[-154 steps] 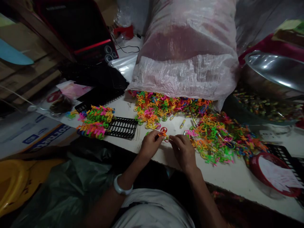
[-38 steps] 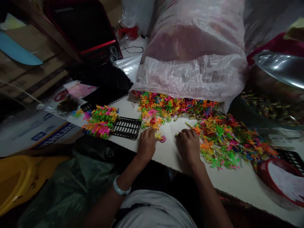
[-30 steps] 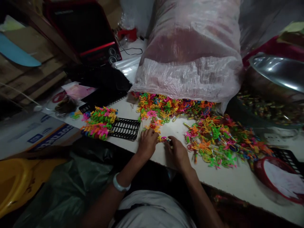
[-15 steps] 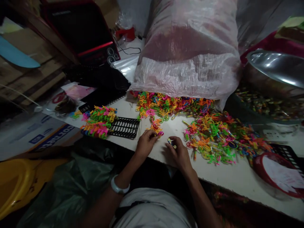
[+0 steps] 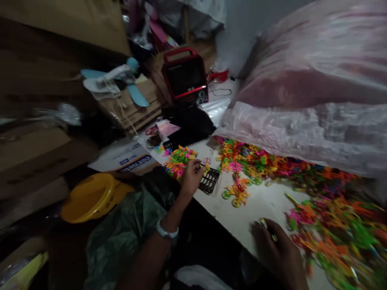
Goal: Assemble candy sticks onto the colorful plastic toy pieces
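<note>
My left hand [image 5: 191, 176] is pinched shut on a small pink plastic toy piece [image 5: 206, 162], held over a black slotted rack [image 5: 209, 181]. A row of finished colourful pieces [image 5: 179, 159] stands on the rack's left part. My right hand [image 5: 277, 249] rests low on the white table [image 5: 248, 211], fingers curled around a small yellowish stick-like part [image 5: 267, 228]. A heap of loose neon plastic pieces [image 5: 329, 225] lies right of it, with more [image 5: 244, 159] spread further back.
A big plastic sack [image 5: 305, 104] fills the back right. A red speaker box [image 5: 186, 76], a small fan [image 5: 116, 82], cardboard boxes [image 5: 36, 157] and a yellow plastic seat [image 5: 90, 197] lie to the left. A dark green bag [image 5: 127, 233] covers my lap.
The view has swung left. My left hand carried the pink piece from the table centre over to the black rack. My right hand stayed near the heap and still holds its small part.
</note>
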A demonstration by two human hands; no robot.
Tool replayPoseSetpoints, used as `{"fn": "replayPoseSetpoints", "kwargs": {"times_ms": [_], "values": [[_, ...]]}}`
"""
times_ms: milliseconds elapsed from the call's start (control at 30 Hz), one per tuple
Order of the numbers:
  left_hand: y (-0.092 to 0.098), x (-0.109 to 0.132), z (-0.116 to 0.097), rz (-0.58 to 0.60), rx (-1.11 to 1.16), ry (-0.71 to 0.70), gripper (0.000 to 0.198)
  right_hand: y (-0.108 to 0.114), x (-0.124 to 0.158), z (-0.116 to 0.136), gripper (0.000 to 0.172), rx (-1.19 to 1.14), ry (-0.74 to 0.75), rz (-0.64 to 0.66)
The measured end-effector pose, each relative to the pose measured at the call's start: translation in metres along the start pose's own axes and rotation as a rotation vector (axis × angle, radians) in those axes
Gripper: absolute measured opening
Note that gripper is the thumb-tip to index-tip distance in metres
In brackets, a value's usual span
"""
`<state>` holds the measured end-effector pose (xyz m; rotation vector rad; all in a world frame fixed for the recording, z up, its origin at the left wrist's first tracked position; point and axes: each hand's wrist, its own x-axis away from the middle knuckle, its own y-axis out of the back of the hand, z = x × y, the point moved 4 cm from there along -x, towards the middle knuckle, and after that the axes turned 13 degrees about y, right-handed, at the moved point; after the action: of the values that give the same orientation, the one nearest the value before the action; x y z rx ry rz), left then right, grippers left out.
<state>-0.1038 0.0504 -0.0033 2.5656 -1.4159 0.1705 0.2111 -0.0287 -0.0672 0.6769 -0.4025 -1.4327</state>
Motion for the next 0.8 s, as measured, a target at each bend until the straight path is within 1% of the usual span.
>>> {"fn": "replayPoseSetpoints", "kwargs": {"times_ms": [33,67,133,200,233,300,400,467,533,567,633,667,700,733,767,800], "values": [[0.018,-0.013,-0.012,-0.086,0.013,-0.036,0.022,0.0,0.0,0.001,0.041,0.006,-0.003,0.003],[0.035,-0.024,-0.024,-0.14,0.021,-0.056,0.021,0.0,0.0,0.002,0.042,0.008,-0.002,0.017],[0.066,-0.043,-0.045,-0.199,0.027,-0.078,0.02,-0.002,0.0,0.005,0.042,0.01,-0.001,0.047],[0.093,-0.06,-0.057,-0.257,0.014,-0.08,0.023,-0.004,0.001,0.005,0.043,0.017,-0.017,0.042],[0.103,-0.068,-0.06,-0.297,-0.023,-0.066,0.024,-0.004,0.002,0.003,0.044,0.024,-0.031,0.025],[0.12,-0.085,-0.058,-0.371,-0.097,-0.034,0.025,-0.006,0.002,-0.001,0.045,0.03,-0.042,0.01],[0.133,-0.11,-0.045,-0.423,-0.169,0.022,0.019,-0.01,0.0,-0.007,0.045,0.023,-0.016,0.061],[0.139,-0.12,-0.035,-0.417,-0.229,0.058,0.017,-0.01,-0.001,-0.007,0.044,0.027,-0.004,0.082],[0.142,-0.124,-0.031,-0.391,-0.296,0.074,0.019,-0.008,-0.002,-0.003,0.044,0.032,0.02,0.074],[0.143,-0.123,-0.031,-0.379,-0.327,0.074,0.02,-0.008,-0.003,0.0,0.044,0.032,0.038,0.065],[0.141,-0.113,-0.035,-0.37,-0.401,0.023,0.022,-0.008,-0.004,0.004,0.044,0.032,0.066,0.053],[0.137,-0.105,-0.039,-0.378,-0.445,-0.046,0.022,-0.009,-0.004,0.006,0.043,0.035,0.066,0.051],[0.127,-0.092,-0.047,-0.4,-0.548,-0.224,0.022,-0.01,-0.005,0.008,0.042,0.04,0.057,0.046],[0.114,-0.075,-0.051,-0.408,-0.632,-0.384,0.022,-0.011,-0.007,0.009,0.042,0.044,0.046,0.041],[0.098,-0.057,-0.052,-0.399,-0.674,-0.5,0.022,-0.012,-0.008,0.011,0.041,0.044,0.036,0.036],[0.078,-0.038,-0.049,-0.354,-0.694,-0.574,0.023,-0.014,-0.01,0.014,0.04,0.037,0.032,0.03]]}}
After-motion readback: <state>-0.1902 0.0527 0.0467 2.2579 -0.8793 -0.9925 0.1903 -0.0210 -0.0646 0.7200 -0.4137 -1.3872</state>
